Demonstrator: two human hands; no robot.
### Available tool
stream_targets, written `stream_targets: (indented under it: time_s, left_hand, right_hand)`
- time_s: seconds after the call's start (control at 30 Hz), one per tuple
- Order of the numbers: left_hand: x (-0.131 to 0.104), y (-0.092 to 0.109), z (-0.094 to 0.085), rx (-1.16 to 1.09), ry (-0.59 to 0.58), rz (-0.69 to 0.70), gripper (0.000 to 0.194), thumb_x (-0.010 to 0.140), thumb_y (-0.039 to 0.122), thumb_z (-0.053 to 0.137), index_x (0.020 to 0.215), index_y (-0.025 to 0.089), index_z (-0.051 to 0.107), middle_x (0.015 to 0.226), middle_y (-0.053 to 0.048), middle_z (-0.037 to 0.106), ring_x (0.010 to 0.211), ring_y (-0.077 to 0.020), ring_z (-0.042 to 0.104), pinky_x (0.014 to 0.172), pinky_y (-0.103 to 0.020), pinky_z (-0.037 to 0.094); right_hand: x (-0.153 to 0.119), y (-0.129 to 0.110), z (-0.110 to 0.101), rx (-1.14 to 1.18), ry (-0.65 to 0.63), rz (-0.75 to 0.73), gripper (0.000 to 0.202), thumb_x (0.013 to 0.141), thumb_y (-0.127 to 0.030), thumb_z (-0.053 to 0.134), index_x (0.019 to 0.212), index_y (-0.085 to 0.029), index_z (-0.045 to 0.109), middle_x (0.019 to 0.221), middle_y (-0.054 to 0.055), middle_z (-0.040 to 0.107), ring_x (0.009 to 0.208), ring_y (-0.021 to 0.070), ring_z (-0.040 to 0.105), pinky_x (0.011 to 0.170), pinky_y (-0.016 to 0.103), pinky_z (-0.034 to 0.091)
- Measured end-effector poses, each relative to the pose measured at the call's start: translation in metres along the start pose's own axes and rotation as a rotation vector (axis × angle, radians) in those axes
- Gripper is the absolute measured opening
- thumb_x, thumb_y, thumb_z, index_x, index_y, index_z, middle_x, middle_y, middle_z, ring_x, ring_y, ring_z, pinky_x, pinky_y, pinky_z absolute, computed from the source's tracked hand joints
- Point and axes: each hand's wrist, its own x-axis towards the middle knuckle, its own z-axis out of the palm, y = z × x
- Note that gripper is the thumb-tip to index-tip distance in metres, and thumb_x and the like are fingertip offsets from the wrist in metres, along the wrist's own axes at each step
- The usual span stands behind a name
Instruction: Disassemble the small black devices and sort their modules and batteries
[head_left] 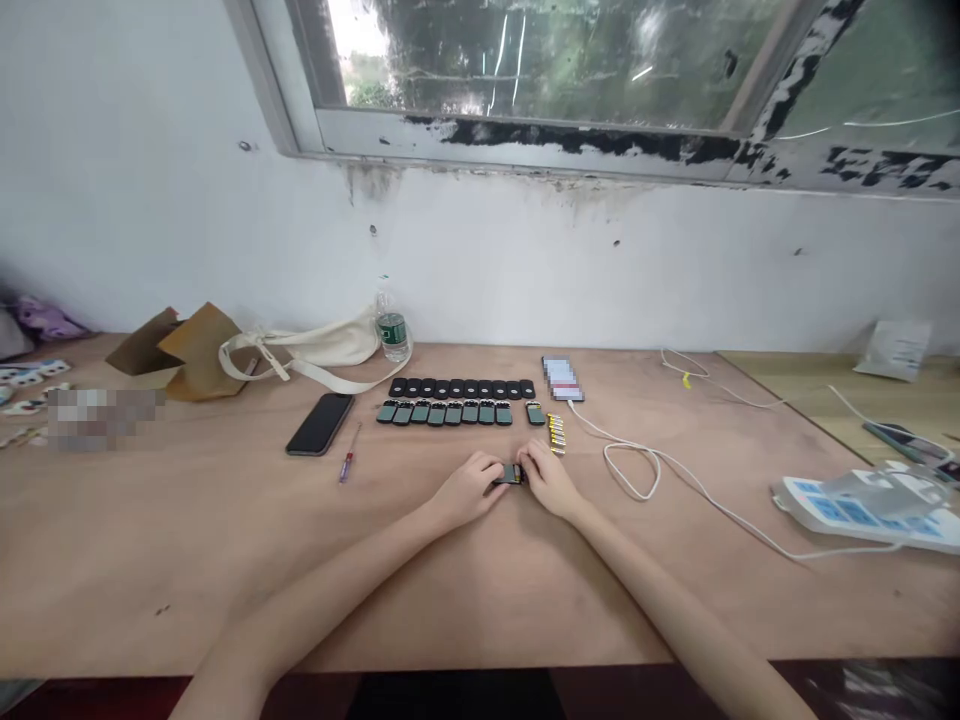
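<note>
My left hand (469, 488) grips the left end of a small black device with a grey-green panel (511, 474), held low over the table. The fingers of my right hand (548, 475) are bent and pinched at the device's right end, where a bit of yellow shows; they hide part of it. Behind my hands lies a row of similar grey-panelled devices (454, 413), one of them (535, 413) set apart at the right. Black oval covers (456, 389) form another row behind these. Several yellow batteries (556, 434) are lined up just beyond my right hand.
A screwdriver (346, 466) and a dark phone (320, 424) lie at left. Farther back are a bottle (391, 330), a white strap bag (330, 348) and a paper bag (202, 350). A lit phone (562, 379) trails a white cable (697, 490) toward the power strip (855, 508).
</note>
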Motion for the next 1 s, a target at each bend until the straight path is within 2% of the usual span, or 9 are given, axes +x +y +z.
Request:
stream_targets:
  time_s: [0.23, 0.4, 0.6, 0.77, 1.0]
  left_hand:
    - [-0.0008, -0.0024, 0.0039, -0.004, 0.007, -0.014, 0.013, 0.090, 0.026, 0.050, 0.081, 0.018, 0.056, 0.105, -0.008, 0.060, 0.096, -0.0200, 0.053, 0.085, -0.034, 0.048]
    - [-0.0009, -0.0020, 0.0046, -0.028, 0.032, -0.028, 0.012, 0.089, 0.025, 0.053, 0.081, 0.018, 0.056, 0.102, -0.008, 0.060, 0.097, -0.0197, 0.053, 0.086, -0.033, 0.047]
    - [0.0001, -0.0040, 0.0048, -0.043, 0.046, -0.048, 0.012, 0.088, 0.026, 0.054, 0.080, 0.018, 0.057, 0.101, -0.007, 0.060, 0.094, -0.0190, 0.053, 0.084, -0.032, 0.048]
    - [-0.0002, -0.0059, 0.0070, -0.029, 0.045, -0.050, 0.013, 0.088, 0.026, 0.054, 0.080, 0.017, 0.057, 0.101, -0.007, 0.060, 0.097, -0.0196, 0.053, 0.086, -0.033, 0.047]
    - [0.0006, -0.0048, 0.0081, -0.030, 0.038, -0.057, 0.012, 0.088, 0.026, 0.054, 0.081, 0.017, 0.058, 0.099, -0.007, 0.060, 0.094, -0.0197, 0.053, 0.084, -0.033, 0.047]
  right_hand:
    - [-0.0015, 0.0007, 0.0019, -0.021, -0.006, 0.029, 0.027, 0.094, -0.023, 0.030, 0.074, -0.022, 0.048, 0.078, 0.005, 0.052, 0.079, 0.0214, 0.048, 0.075, 0.035, 0.041]
    - [0.0012, 0.0033, 0.0020, 0.047, -0.002, 0.072, 0.029, 0.094, -0.027, 0.032, 0.071, -0.021, 0.048, 0.075, 0.005, 0.052, 0.078, 0.0213, 0.049, 0.077, 0.037, 0.041]
    - [-0.0029, 0.0019, 0.0030, 0.142, 0.003, 0.041, 0.030, 0.093, -0.028, 0.034, 0.070, -0.021, 0.050, 0.081, 0.007, 0.054, 0.082, 0.0205, 0.051, 0.078, 0.037, 0.043]
    - [-0.0043, 0.0006, 0.0043, 0.101, 0.068, 0.067, 0.028, 0.094, -0.028, 0.033, 0.074, -0.021, 0.051, 0.075, 0.005, 0.053, 0.075, 0.0197, 0.052, 0.072, 0.034, 0.044]
    - [-0.0012, 0.0058, 0.0057, 0.077, 0.064, 0.093, 0.027, 0.093, -0.029, 0.034, 0.073, -0.021, 0.050, 0.074, 0.005, 0.053, 0.074, 0.0195, 0.052, 0.071, 0.033, 0.043]
